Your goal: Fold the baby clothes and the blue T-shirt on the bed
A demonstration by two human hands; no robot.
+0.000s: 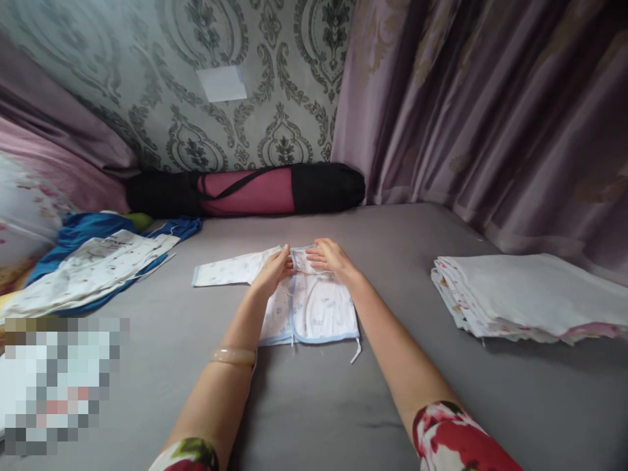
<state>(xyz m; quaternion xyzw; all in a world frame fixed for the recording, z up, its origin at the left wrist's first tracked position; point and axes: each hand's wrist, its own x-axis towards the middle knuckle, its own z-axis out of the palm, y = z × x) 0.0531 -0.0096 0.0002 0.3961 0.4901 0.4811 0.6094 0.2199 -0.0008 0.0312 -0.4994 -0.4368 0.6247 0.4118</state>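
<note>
Far left there's a loose heap of clothes (98, 265), white printed stuff on top of something blue, spilling across the grey mattress (314, 405). Behind it, against the patterned wall, sits a rolled mat in a black and pink bag (245, 190).

Dead center on the mattress is the baby shirt (309, 304), white with a tiny print and light blue trim. It's lying flat, front side up, with one sleeve stretched out to the left and a thin tie string trailing off the bottom right corner.

The left hand (272, 269), bangle on that wrist, is at the neckline, fingers curled in narrow and pinching the left edge of the collar. The right hand (330, 256) lies flatter, fingers together, pressing down on the collar's right side. Both are touching the shirt and almost touching each other.

My read on the shirt: super light, thin cotton, totally floppy, no stiffness whatsoever. It'll drape and bunch the moment it's lifted, and it probably slides a bit on that smooth sheet. Not fragile, though the string could snag. Best spots to take hold look like the trimmed edges, the shoulders or the hem corners, since the binding gives a little body.

Over on the right, a neat stack of folded cloths (530, 297) sits by the purple curtain (490, 111), well apart from the shirt.
</note>
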